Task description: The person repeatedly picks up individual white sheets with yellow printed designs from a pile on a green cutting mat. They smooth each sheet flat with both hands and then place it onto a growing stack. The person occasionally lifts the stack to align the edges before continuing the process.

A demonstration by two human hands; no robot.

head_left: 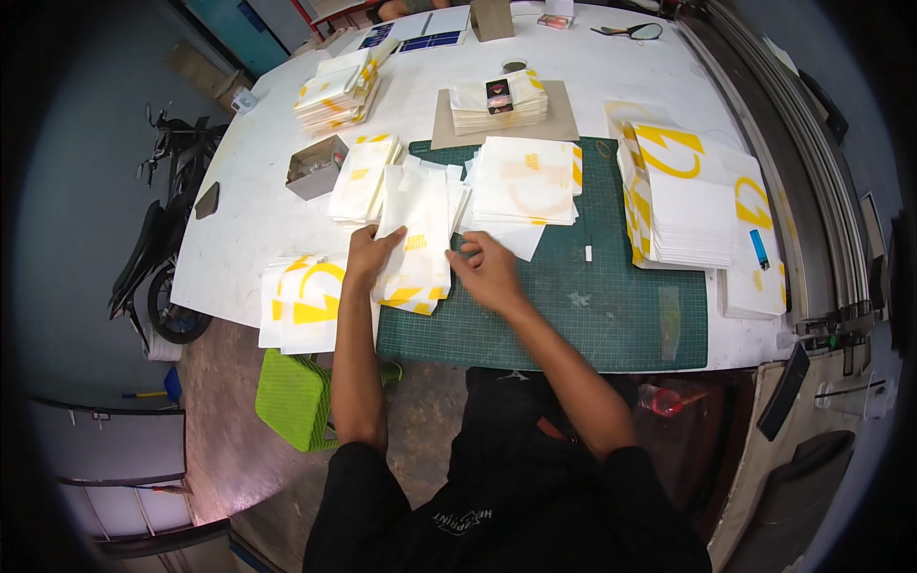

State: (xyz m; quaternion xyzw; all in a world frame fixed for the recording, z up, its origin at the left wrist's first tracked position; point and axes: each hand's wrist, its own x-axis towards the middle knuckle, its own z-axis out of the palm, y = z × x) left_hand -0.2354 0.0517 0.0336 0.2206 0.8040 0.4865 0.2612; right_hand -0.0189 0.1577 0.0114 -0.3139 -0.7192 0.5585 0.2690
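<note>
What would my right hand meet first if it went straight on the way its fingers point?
The right hand would likely meet the right edge of the white paper piece held by the left hand; it looks very close, and contact is hard to judge.

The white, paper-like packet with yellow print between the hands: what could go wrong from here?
The left hand holds the white, paper-like packet with yellow print by its left side; too tight a grip might crease it. The flat white pieces with bold yellow shapes lie at the near edge of the white table, beside the left forearm, and might get brushed off.
</note>
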